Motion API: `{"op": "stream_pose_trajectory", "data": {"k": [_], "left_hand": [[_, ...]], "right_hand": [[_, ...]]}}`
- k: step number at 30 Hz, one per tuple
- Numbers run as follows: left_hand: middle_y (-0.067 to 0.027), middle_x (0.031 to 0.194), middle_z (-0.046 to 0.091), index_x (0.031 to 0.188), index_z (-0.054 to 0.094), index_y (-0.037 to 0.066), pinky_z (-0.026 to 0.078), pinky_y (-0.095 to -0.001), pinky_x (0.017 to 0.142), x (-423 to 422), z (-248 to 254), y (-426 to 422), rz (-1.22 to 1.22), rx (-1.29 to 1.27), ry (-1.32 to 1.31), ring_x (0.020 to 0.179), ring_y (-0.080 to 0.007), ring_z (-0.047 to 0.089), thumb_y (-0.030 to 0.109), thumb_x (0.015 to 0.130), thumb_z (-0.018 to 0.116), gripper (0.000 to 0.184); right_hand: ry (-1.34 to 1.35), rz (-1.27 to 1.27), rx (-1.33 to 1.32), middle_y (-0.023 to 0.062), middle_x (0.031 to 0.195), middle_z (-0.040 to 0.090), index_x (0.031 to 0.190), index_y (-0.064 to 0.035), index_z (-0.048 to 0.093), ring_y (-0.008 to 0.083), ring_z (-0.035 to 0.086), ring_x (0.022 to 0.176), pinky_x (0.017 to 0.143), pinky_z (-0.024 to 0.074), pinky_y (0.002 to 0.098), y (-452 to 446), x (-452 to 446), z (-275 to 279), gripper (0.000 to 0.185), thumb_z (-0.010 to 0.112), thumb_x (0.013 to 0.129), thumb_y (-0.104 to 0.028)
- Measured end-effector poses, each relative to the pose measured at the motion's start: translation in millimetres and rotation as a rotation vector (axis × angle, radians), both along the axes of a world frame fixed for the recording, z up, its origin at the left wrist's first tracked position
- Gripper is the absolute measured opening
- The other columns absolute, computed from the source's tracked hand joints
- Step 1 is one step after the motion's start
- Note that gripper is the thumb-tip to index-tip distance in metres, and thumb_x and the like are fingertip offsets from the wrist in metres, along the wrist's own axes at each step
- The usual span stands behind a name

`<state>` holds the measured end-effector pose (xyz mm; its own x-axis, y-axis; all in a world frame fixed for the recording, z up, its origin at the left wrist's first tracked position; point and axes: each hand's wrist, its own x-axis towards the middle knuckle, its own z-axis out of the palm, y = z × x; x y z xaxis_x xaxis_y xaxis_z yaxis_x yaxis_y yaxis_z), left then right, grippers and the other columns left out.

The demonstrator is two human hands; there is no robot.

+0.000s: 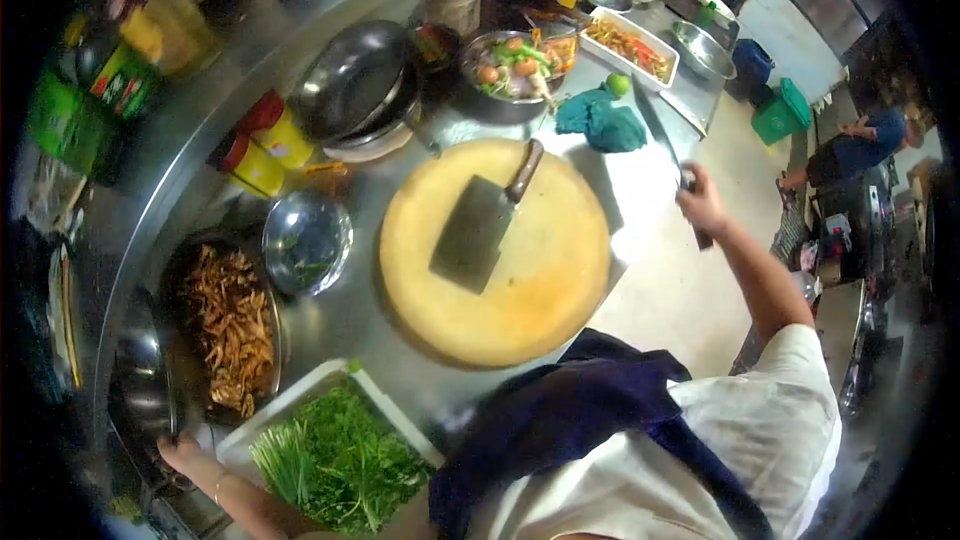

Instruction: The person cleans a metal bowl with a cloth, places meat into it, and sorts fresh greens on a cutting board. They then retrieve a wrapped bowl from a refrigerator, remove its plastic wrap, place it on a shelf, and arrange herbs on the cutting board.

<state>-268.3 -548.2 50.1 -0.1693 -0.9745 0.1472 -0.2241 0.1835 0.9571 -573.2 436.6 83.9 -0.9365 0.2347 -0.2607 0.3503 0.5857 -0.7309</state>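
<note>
My right hand (703, 202) is closed round the dark handle of a long knife (659, 127), held out to the right past the counter edge. My left hand (187, 456) is low at the left, fingers curled by the lower rim of a shiny metal bowl (143, 365); what they grip is hard to make out. Close to that arm is a white tray (385, 397) of leafy herbs (345, 460). A cleaver (468, 236) with a wooden handle lies flat on the round chopping board (555, 295) in front of me.
Shredded brown food (228, 325) fills an oval dish beside a metal bowl (307, 243). Black woks (355, 80), a bowl of vegetables (515, 68), a green cloth (603, 121) and a tray of sliced food (630, 45) stand farther back. A person (865, 140) sits at right.
</note>
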Motion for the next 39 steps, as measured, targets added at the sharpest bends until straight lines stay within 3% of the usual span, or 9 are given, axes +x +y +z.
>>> {"op": "stream_pose_trajectory", "data": {"k": [4, 13, 15, 18, 23, 26, 30, 35, 39], "left_hand": [[-0.0177, 0.122, 0.050, 0.133, 0.038, -0.004, 0.041, -0.0345, 0.091, -15.7, 42.0, 103.0, 0.084, -0.059, -0.177, 0.103, -0.0252, 0.051, 0.003, 0.082, 0.056, 0.054], [-0.0143, 0.102, 0.058, 0.114, 0.050, -0.006, 0.045, -0.0276, 0.071, 4.7, 42.4, 374.5, -0.015, -0.343, -0.316, 0.085, -0.0190, 0.055, 0.010, 0.073, 0.056, 0.045], [-0.0125, 0.102, 0.062, 0.105, 0.058, -0.001, 0.048, -0.0328, 0.069, -17.6, 52.1, 436.1, 0.338, 0.412, 0.481, 0.085, -0.0222, 0.059, 0.018, 0.079, 0.056, 0.032], [-0.0148, 0.117, 0.059, 0.115, 0.058, 0.002, 0.043, -0.0481, 0.097, -26.5, 35.2, 530.8, 0.254, 0.606, 0.637, 0.109, -0.0317, 0.055, 0.017, 0.075, 0.057, 0.043], [-0.0151, 0.118, 0.059, 0.116, 0.057, 0.002, 0.044, -0.0463, 0.097, -114.0, 34.3, 675.9, 0.077, 0.624, 0.587, 0.107, -0.0328, 0.056, 0.017, 0.080, 0.058, 0.039], [-0.0120, 0.108, 0.061, 0.108, 0.058, 0.002, 0.047, -0.0437, 0.091, -154.5, 22.1, 713.0, 0.416, 0.736, 0.571, 0.100, -0.0273, 0.058, 0.010, 0.079, 0.055, 0.031], [-0.0101, 0.099, 0.059, 0.105, 0.055, 0.004, 0.052, -0.0384, 0.083, -231.9, 68.4, 749.0, 0.277, 0.684, 0.573, 0.091, -0.0272, 0.059, 0.002, 0.078, 0.050, 0.028], [-0.0125, 0.106, 0.059, 0.116, 0.051, 0.002, 0.052, -0.0393, 0.085, -254.9, 81.1, 746.2, 0.150, 0.603, 0.486, 0.094, -0.0281, 0.060, 0.000, 0.076, 0.047, 0.040], [-0.0133, 0.116, 0.058, 0.125, 0.049, 0.003, 0.052, -0.0406, 0.087, -258.7, 94.2, 742.0, 0.127, 0.575, 0.457, 0.100, -0.0277, 0.059, 0.000, 0.076, 0.048, 0.049]], "right_hand": [[0.160, 0.042, -0.388, 0.0026, 0.072, 0.053, 0.129, -0.0076, 0.040, 0.0120, 0.052, 0.056, 0.047, 0.0465, 0.0261, -18.6, -85.3, 89.8, 0.050, 0.059, 0.082, -0.009], [0.315, 0.286, -0.176, 0.0027, 0.078, 0.060, 0.105, -0.0032, 0.060, 0.0103, 0.052, 0.053, 0.041, 0.0384, 0.0246, 105.1, -387.8, -4.0, 0.022, 0.058, 0.084, -0.009], [0.234, 0.331, -0.095, 0.0031, 0.075, 0.060, 0.099, -0.0034, 0.062, 0.0112, 0.052, 0.052, 0.039, 0.0371, 0.0263, 112.3, -437.4, 18.6, 0.017, 0.058, 0.084, -0.009], [0.003, 0.377, -0.074, 0.0065, 0.068, 0.057, 0.092, -0.0024, 0.059, 0.0130, 0.051, 0.048, 0.040, 0.0387, 0.0279, 107.2, -497.3, 51.2, 0.019, 0.065, 0.083, -0.018], [0.075, 0.595, -0.157, 0.0005, 0.060, 0.051, 0.089, -0.0076, 0.064, 0.0086, 0.043, 0.045, 0.040, 0.0333, 0.0246, 127.0, -616.2, 7.5, 0.014, 0.061, 0.086, -0.021], [0.074, 0.592, -0.199, -0.0034, 0.056, 0.045, 0.089, -0.0117, 0.064, 0.0065, 0.038, 0.044, 0.040, 0.0297, 0.0226, 133.7, -657.5, -16.1, 0.013, 0.061, 0.086, -0.024], [0.007, 0.596, -0.214, -0.0070, 0.055, 0.041, 0.089, -0.0144, 0.065, 0.0039, 0.035, 0.044, 0.042, 0.0265, 0.0198, 174.5, -701.5, -46.8, 0.012, 0.061, 0.086, -0.026], [-0.080, 0.657, -0.115, 0.0063, 0.106, 0.061, 0.115, -0.0031, 0.057, 0.0166, 0.056, 0.082, 0.071, 0.0462, 0.0298, 222.1, -712.0, -36.2, 0.036, 0.064, 0.086, -0.024], [-0.195, 0.651, -0.291, -0.0030, 0.075, 0.050, 0.106, -0.0086, 0.060, 0.0070, 0.044, 0.059, 0.051, 0.0333, 0.0216, 225.4, -690.8, -49.2, 0.023, 0.055, 0.090, -0.023]]}}
